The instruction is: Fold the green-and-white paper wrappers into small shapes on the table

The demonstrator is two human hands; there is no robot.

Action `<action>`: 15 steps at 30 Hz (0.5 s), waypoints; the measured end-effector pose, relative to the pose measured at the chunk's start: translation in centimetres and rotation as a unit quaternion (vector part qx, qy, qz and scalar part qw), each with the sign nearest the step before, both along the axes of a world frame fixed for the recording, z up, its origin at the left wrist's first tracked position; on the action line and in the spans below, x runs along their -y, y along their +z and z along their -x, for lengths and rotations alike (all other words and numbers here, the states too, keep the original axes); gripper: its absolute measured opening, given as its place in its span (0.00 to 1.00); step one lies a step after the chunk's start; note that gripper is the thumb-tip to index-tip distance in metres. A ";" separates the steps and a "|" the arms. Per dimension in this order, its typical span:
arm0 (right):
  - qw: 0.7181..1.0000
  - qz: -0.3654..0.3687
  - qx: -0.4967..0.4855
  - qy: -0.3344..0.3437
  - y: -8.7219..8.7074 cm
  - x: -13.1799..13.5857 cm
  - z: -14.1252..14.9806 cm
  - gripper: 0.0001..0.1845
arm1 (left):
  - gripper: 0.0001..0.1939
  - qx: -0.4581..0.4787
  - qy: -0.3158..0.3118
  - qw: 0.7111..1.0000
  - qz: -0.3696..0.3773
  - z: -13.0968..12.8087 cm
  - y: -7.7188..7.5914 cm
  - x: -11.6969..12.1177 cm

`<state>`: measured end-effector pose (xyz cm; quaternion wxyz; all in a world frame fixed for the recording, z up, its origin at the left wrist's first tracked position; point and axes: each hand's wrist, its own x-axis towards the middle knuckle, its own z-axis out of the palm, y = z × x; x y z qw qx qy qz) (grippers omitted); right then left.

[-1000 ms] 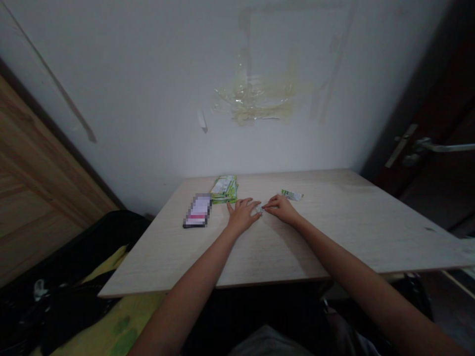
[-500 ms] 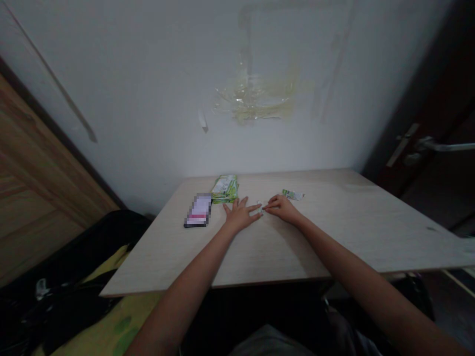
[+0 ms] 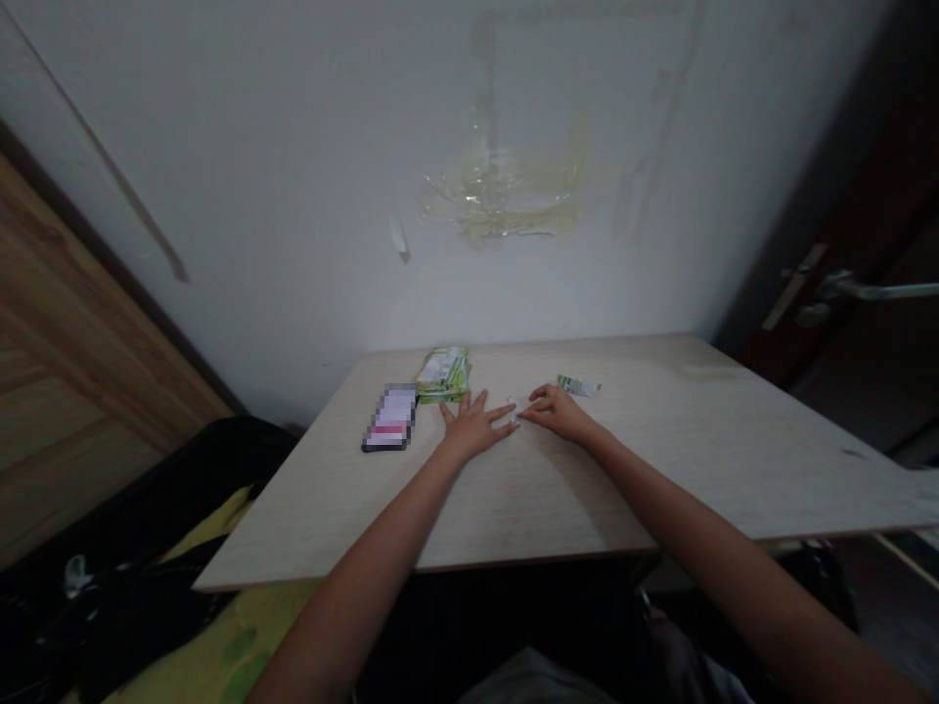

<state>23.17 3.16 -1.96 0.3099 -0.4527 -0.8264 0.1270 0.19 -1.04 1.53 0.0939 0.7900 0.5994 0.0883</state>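
My left hand (image 3: 469, 430) rests on the table with its fingers spread. Its thumb and index finger lie at a small whitish piece (image 3: 514, 411), too small and blurred to name. From the right, my right hand (image 3: 558, 413) reaches the same piece with its fingertips pinched together at the edge; whatever is between them is hidden. Just beyond the right hand lies a green and white packet (image 3: 578, 385). A stack of similar green and white packets (image 3: 443, 372) sits past my left fingers.
A phone (image 3: 390, 418) with a blurred-out screen lies left of my left hand. The pale wooden table (image 3: 734, 450) meets a wall (image 3: 308, 196) marked with old tape (image 3: 506, 200). A dark door with a metal handle (image 3: 880, 290) stands at the right.
My right fingertips have shifted very slightly at the small piece. The left hand stays spread in place, and the view has moved a touch.
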 end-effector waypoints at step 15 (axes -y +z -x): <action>1.000 0.003 0.004 0.018 0.3 0.5 0.1 0.13 | 0.28 -0.010 -0.008 1.000 -0.007 0.1 -0.3 -0.2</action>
